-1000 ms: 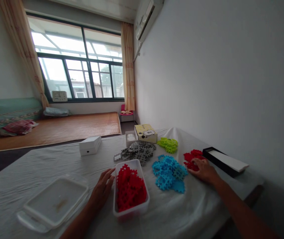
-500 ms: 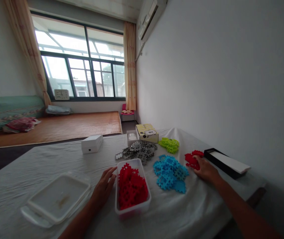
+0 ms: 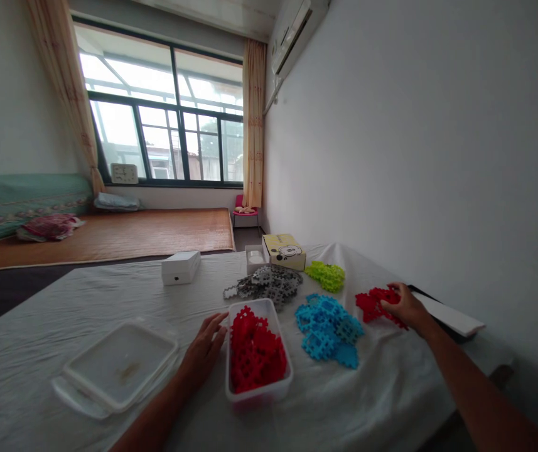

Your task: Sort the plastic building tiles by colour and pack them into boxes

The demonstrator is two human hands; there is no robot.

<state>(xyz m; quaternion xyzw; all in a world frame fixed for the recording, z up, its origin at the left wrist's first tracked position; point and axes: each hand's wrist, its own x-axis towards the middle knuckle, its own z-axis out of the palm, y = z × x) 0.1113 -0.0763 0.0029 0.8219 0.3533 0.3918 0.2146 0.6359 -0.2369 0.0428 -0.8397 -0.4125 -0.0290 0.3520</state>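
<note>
A clear plastic box (image 3: pixel 279 392) holds a heap of red interlocking puzzle pieces (image 3: pixel 255 351). My left hand (image 3: pixel 205 345) rests on the cloth at its left side, fingers stretched out, with the fingertips at the box's rim. Over to the right, my right hand (image 3: pixel 408 307) is at a small pile of loose red pieces (image 3: pixel 371 304). Its thumb and fingers are apart and bent over the pile, touching it; no piece shows lifted. Between the box and that pile lies a heap of blue pieces (image 3: pixel 329 329).
Grey pieces (image 3: pixel 271 285) and yellow-green pieces (image 3: pixel 326 276) lie farther back. A yellow box (image 3: pixel 285 252) and a white box (image 3: pixel 181 269) stand at the table's far side. A clear lid (image 3: pixel 120 364) lies left; a black tray with a white insert (image 3: pixel 452 314) is by the wall.
My right hand has shifted slightly right across the red pile, its fingers wider apart, and more red pieces show. My left hand stays beside the box. The view has turned a little left.
</note>
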